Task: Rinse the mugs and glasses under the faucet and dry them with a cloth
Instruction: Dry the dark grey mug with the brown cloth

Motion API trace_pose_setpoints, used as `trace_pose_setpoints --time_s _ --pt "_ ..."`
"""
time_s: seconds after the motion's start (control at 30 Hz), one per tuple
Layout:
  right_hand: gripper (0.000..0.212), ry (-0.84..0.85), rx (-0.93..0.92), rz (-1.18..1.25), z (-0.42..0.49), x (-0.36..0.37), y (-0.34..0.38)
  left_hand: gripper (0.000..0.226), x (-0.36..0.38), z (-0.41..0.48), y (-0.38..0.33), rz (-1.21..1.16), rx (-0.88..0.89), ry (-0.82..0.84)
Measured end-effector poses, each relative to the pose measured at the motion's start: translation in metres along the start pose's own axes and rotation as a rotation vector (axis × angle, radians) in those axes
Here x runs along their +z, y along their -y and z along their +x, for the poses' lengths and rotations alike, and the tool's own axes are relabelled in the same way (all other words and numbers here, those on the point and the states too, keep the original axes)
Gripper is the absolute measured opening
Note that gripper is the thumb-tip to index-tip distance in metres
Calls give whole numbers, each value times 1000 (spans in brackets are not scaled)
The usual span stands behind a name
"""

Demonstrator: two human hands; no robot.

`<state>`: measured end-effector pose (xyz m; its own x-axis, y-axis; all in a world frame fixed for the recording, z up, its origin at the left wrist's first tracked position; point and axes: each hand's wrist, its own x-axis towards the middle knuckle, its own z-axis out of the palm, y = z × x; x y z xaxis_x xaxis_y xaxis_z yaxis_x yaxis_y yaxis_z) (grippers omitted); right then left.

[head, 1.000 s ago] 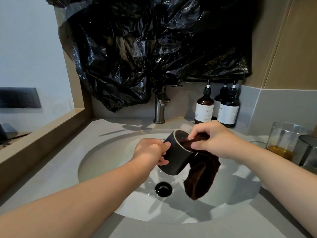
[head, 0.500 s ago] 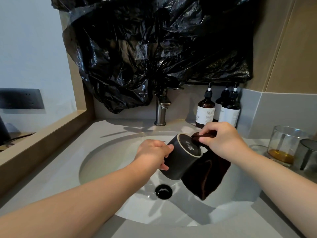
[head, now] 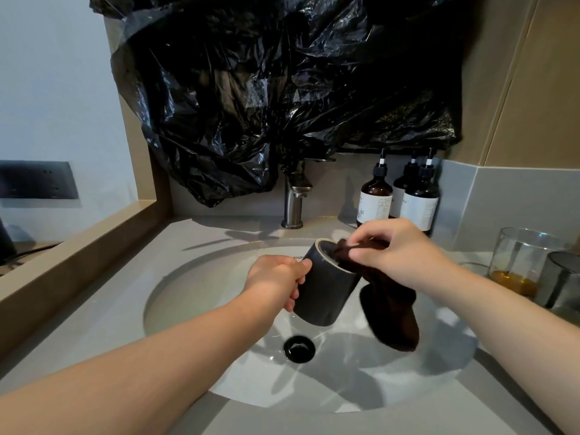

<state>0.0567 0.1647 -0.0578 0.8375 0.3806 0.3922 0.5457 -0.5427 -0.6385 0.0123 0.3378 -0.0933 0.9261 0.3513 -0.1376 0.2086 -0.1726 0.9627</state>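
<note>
The left hand (head: 276, 281) grips the dark mug (head: 326, 293) by its wall, with the fingers curled round the body. The mug is held in the air over the sink basin (head: 188, 296), above and just right of the drain (head: 299, 348). It is tilted so that its mouth faces up and toward the right hand (head: 405, 252); this tilt presents the opening for access.

The right hand pinches the brown cloth (head: 392, 318) between thumb and fingertips and presses one bunched end into the mouth of the mug. The rest of the cloth hangs free beside the mug, over the basin. How far the cloth reaches inside cannot be told, since the rim and the hand hide it.

The faucet (head: 293, 202) stands behind the basin; no stream shows at it. The step in hand is judged to be drying the inside of this mug. Working over the basin lets any drips fall into the bowl, not onto the counter.

A clear glass (head: 521, 259) with amber liquid in its bottom and a grey glass (head: 561, 284) stand on the counter at the far right, so much of the task probably remains
</note>
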Motion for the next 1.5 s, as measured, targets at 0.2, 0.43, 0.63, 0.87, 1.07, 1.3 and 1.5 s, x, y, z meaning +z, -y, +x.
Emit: trace_pose_setpoints --time_s 0.2,0.43,0.63,0.87,1.07,1.3,1.5 --pt "28 43 60 -81 4 -5 -9 44 3 1 0 56 12 52" --pt "21 144 7 45 2 -2 -3 45 5 -1 1 27 35 59" --pt "16 249 170 156 6 -4 -17 45 4 0 1 -51 25 83" --pt "13 -270 179 10 17 -7 -39 34 -1 4 8 -343 -60 120" --pt "21 -326 -227 -58 -4 12 2 34 -5 13 12 -533 -170 149" --pt "17 11 -402 -216 -13 31 -2 38 -2 11 10 -614 -201 186" --pt "13 132 -124 -432 -2 21 -16 41 -18 22 10 -751 -227 117"
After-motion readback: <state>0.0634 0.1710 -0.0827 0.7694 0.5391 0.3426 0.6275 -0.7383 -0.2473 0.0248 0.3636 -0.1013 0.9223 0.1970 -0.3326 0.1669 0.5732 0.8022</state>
